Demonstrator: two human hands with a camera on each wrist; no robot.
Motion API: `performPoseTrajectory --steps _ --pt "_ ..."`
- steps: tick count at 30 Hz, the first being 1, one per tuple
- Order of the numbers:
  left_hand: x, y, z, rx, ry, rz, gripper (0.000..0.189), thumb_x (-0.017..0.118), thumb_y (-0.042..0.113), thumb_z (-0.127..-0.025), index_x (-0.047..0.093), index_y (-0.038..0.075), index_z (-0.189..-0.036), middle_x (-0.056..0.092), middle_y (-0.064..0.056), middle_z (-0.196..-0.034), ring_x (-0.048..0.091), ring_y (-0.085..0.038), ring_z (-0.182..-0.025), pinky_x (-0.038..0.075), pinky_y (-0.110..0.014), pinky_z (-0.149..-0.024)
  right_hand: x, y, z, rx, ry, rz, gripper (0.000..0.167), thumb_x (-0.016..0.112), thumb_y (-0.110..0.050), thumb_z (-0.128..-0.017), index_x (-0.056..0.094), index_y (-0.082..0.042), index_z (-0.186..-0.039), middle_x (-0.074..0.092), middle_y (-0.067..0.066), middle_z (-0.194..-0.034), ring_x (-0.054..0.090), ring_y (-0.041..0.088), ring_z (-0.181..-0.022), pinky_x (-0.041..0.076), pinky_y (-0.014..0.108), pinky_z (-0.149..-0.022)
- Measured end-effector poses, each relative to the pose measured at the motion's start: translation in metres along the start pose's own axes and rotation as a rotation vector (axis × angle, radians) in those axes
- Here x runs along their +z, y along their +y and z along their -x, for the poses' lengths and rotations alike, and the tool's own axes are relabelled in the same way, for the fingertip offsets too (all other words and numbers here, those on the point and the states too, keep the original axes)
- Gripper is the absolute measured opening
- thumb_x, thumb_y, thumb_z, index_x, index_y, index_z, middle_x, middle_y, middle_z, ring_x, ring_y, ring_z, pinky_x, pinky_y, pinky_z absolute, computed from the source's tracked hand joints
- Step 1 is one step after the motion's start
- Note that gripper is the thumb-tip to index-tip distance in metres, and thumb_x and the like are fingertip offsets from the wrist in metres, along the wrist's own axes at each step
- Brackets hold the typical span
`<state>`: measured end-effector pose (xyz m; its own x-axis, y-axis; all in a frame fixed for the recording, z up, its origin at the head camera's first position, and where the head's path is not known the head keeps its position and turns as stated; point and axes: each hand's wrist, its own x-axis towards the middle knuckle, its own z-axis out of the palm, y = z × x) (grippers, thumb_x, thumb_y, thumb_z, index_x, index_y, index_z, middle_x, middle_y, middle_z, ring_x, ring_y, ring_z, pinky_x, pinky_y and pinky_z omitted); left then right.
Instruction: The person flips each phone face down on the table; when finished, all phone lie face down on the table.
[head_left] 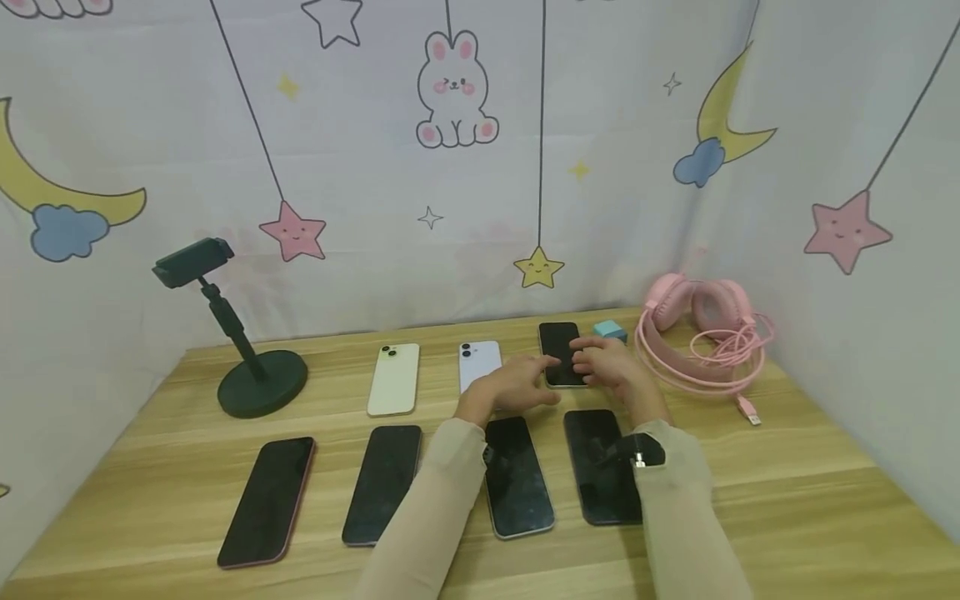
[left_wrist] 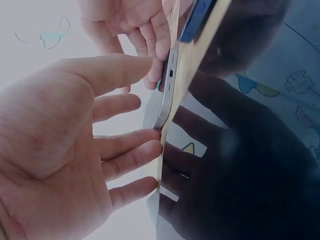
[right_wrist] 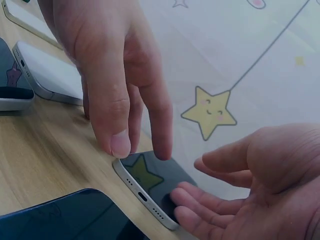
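Note:
A dark-screened smartphone (head_left: 558, 343) lies screen up at the back right, between my two hands. My left hand (head_left: 517, 385) is at its left side, fingers fairly straight and thumb apart. In the right wrist view, that hand's fingertips hang at the corner and over the screen of the phone (right_wrist: 145, 192); contact is hard to tell. From the right side, my right hand (head_left: 611, 365) reaches in with gently bent fingers, its fingertips at the phone's right edge. Neither hand grips the phone. Under the left hand, a white phone (head_left: 478, 360) shows its camera side, partly covered.
Several dark phones (head_left: 520, 479) lie in a front row, two partly under my forearms. A cream phone (head_left: 394, 379) lies back up at the rear. A green stand (head_left: 262, 383) is at left; a small blue box (head_left: 610, 330) and pink headphones (head_left: 697, 308) with cable are at right.

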<state>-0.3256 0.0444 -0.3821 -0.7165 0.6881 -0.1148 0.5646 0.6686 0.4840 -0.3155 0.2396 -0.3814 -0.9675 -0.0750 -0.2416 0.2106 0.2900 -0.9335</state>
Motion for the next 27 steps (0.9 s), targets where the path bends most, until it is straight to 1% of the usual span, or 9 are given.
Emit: performPoseTrajectory --steps 2,4,6,10,13,16,20,23,27 --pt "0.0000 0.0011 0.0001 -0.008 -0.002 0.008 0.063 0.060 0.031 -0.100 0.037 0.010 -0.154 0.043 -0.011 -0.153 0.036 -0.028 -0.143 0.030 -0.042 -0.115 0.0001 -0.0009 -0.0003 -0.008 0.017 -0.001 0.046 0.044 -0.008 -0.105 0.040 0.005 -0.148 0.045 0.030 -0.145 0.048 0.040 -0.133 0.048 0.041 -0.101" --pt "-0.0003 0.0014 0.0003 -0.013 0.000 0.018 0.063 0.060 0.030 -0.100 0.036 0.010 -0.155 0.041 -0.012 -0.155 0.033 -0.029 -0.145 0.029 -0.042 -0.116 0.0004 -0.0023 -0.0006 -0.009 0.027 -0.005 0.046 0.043 -0.008 -0.105 0.040 0.004 -0.148 0.045 0.029 -0.145 0.048 0.039 -0.132 0.046 0.042 -0.103" --pt "-0.0001 0.0010 0.0001 -0.010 0.004 0.017 0.063 0.060 0.030 -0.100 0.037 0.009 -0.155 0.040 -0.011 -0.155 0.033 -0.029 -0.145 0.028 -0.041 -0.116 0.0000 -0.0032 0.0001 -0.007 0.032 0.000 0.046 0.043 -0.009 -0.105 0.040 0.004 -0.149 0.043 0.028 -0.146 0.047 0.038 -0.132 0.046 0.040 -0.101" --pt "0.0019 0.0007 0.0003 -0.012 0.007 0.013 0.061 0.060 0.030 -0.100 0.039 0.010 -0.154 0.040 -0.010 -0.156 0.032 -0.028 -0.145 0.028 -0.040 -0.117 -0.0014 -0.0031 0.0018 -0.002 0.064 0.014 0.045 0.043 -0.010 -0.105 0.042 0.003 -0.148 0.042 0.025 -0.145 0.047 0.033 -0.127 0.049 0.034 -0.092" --pt "0.0034 0.0026 0.0011 -0.018 -0.005 0.003 0.061 0.060 0.031 -0.100 0.040 0.011 -0.153 0.036 -0.010 -0.158 0.029 -0.028 -0.147 0.026 -0.040 -0.117 -0.0020 -0.0019 0.0027 0.004 0.087 0.020 0.045 0.044 -0.011 -0.105 0.042 0.003 -0.148 0.043 0.023 -0.143 0.046 0.029 -0.122 0.049 0.034 -0.091" --pt "0.0045 0.0054 0.0009 -0.019 -0.020 -0.004 0.060 0.060 0.031 -0.100 0.042 0.011 -0.153 0.032 -0.012 -0.160 0.025 -0.029 -0.149 0.025 -0.040 -0.118 -0.0026 -0.0013 0.0034 0.015 0.082 0.012 0.046 0.044 -0.011 -0.105 0.041 0.003 -0.148 0.039 0.022 -0.146 0.044 0.029 -0.124 0.046 0.038 -0.099" --pt "0.0054 0.0084 0.0002 -0.016 -0.035 -0.002 0.058 0.061 0.031 -0.100 0.044 0.011 -0.152 0.030 -0.013 -0.161 0.024 -0.029 -0.149 0.024 -0.039 -0.118 -0.0033 -0.0026 0.0052 0.027 0.067 0.002 0.046 0.043 -0.010 -0.105 0.039 0.004 -0.149 0.032 0.025 -0.154 0.039 0.032 -0.132 0.041 0.043 -0.107" --pt "0.0058 0.0095 -0.0001 -0.015 -0.043 -0.006 0.055 0.060 0.031 -0.100 0.047 0.012 -0.150 0.030 -0.014 -0.161 0.024 -0.029 -0.150 0.024 -0.038 -0.118 -0.0034 -0.0037 0.0064 0.035 0.066 0.008 0.046 0.042 -0.010 -0.106 0.039 0.003 -0.150 0.030 0.026 -0.155 0.037 0.035 -0.136 0.041 0.044 -0.108" --pt "0.0051 0.0099 -0.0002 -0.008 -0.049 0.008 0.052 0.060 0.030 -0.101 0.050 0.010 -0.148 0.030 -0.015 -0.160 0.025 -0.029 -0.149 0.025 -0.037 -0.118 -0.0030 -0.0047 0.0067 0.045 0.064 0.007 0.046 0.044 -0.010 -0.105 0.041 0.002 -0.149 0.029 0.026 -0.156 0.033 0.039 -0.140 0.040 0.044 -0.109"
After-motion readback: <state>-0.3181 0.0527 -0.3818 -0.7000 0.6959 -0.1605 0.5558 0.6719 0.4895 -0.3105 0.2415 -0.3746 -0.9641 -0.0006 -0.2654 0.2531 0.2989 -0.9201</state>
